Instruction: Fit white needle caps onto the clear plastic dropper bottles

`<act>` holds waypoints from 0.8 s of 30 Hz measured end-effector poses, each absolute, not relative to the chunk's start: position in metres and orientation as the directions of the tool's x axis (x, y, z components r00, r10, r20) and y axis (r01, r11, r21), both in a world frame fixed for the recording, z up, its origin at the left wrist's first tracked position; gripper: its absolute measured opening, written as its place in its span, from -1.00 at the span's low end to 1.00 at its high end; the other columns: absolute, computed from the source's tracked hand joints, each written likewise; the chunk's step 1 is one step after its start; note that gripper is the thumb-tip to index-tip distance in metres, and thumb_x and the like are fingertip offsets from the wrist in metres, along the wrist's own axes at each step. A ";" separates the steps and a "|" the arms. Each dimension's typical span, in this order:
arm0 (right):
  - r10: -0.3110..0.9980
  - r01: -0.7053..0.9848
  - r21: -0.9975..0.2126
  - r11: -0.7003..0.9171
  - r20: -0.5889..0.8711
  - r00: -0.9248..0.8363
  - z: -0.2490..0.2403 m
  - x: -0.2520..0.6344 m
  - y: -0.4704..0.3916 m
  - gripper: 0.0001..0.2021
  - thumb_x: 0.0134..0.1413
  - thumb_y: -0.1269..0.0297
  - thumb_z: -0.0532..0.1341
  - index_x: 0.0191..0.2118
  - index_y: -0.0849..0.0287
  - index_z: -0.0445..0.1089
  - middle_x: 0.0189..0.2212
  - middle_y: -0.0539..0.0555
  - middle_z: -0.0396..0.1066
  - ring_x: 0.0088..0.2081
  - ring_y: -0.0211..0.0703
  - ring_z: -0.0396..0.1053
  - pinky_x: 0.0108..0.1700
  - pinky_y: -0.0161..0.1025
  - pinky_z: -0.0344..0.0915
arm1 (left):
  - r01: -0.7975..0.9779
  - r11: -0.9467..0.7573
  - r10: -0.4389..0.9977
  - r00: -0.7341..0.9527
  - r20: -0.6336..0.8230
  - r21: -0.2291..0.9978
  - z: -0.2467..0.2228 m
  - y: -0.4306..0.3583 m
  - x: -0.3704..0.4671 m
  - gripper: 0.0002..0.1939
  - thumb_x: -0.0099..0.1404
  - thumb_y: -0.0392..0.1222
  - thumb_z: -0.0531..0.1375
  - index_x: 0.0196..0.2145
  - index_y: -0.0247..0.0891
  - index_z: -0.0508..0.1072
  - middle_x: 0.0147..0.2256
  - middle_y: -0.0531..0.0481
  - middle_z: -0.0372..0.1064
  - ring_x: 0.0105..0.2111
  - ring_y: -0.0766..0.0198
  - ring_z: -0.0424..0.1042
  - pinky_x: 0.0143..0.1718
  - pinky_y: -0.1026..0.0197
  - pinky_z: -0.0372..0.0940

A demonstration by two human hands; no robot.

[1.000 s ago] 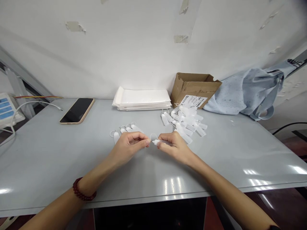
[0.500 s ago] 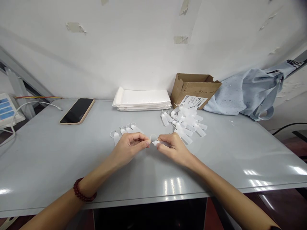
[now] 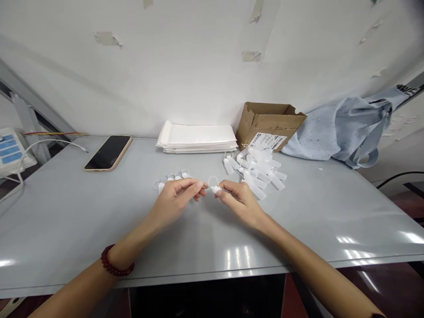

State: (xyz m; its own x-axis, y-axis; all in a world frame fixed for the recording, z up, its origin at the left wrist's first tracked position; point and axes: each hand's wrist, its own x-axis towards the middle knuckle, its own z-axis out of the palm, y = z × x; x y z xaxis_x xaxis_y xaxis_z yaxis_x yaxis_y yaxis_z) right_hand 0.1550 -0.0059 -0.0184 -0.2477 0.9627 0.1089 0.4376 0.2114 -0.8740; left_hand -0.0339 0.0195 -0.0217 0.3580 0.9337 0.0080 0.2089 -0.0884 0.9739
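My right hand [image 3: 241, 197] is closed on a small white plastic squeeze bottle [image 3: 216, 190], thumb and fingers pinching it near its top. A thin white loop [image 3: 213, 178] arches up from this end; the rest of the bottle is hidden in the hand. Just to the left, my left hand [image 3: 177, 198] is pinched shut beside the bottle's tip and the loop; what sits between its fingertips is too small to make out. Behind the left hand lie several similar looped bottles [image 3: 161, 186] in a row, partly covered. A heap of more such bottles [image 3: 261, 170] lies beyond the right hand.
A stack of white padded envelopes [image 3: 200, 138] and an open cardboard box [image 3: 274, 128] stand against the wall. At the left lie a phone [image 3: 108, 153] and a white cable [image 3: 62, 141]. A light blue cloth bag [image 3: 334, 128] slumps at the right of the grey table [image 3: 198, 251].
Both fingertips and the bottle have risen slightly away from me. The left hand has turned, its thumb now higher, and the loop stands out more fully between the hands.
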 end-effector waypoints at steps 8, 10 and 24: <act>0.950 0.462 -0.848 0.260 0.141 -0.277 -0.025 0.152 -0.007 -0.72 0.07 0.27 0.02 -0.61 0.15 0.01 -0.68 -0.14 -0.15 -0.61 -0.39 -0.13 -0.55 -0.33 -0.14 | 0.260 -0.105 0.910 0.415 -0.013 0.960 -0.018 0.017 -0.030 -0.77 0.25 -0.09 0.17 -0.49 -0.24 0.48 -0.49 0.08 0.41 -0.43 0.34 0.33 -0.33 0.30 0.25; 0.948 0.467 -0.845 0.262 0.134 -0.288 -0.027 0.152 -0.008 -0.70 0.06 0.28 0.02 -0.63 0.14 -0.03 -0.68 -0.14 -0.18 -0.62 -0.39 -0.15 -0.56 -0.33 -0.15 | 0.260 -0.108 0.897 0.441 -0.018 0.960 -0.020 0.017 -0.031 -0.76 0.25 -0.09 0.17 -0.49 -0.25 0.48 -0.48 0.07 0.41 -0.43 0.33 0.32 -0.33 0.29 0.24; 0.963 0.731 -0.637 0.244 0.248 -0.105 -0.014 0.179 0.007 -0.61 0.27 0.11 -0.08 -0.52 0.17 0.18 -0.61 -0.04 0.19 -0.55 -0.30 0.15 -0.44 -0.31 0.02 | 0.412 -0.059 0.974 0.223 -0.038 0.909 -0.006 0.035 -0.049 -0.76 0.22 -0.07 0.14 -0.50 -0.24 0.43 -0.53 0.10 0.32 -0.50 0.35 0.23 -0.46 0.31 0.13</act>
State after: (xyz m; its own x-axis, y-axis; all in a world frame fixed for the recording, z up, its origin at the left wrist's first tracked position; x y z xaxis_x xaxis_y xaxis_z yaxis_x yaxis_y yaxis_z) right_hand 0.1788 0.0074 -0.0137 -0.1049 0.9630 0.2484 0.7314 0.2439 -0.6369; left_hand -0.0492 0.0349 -0.0064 0.2233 0.9740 -0.0383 0.4122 -0.0588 0.9092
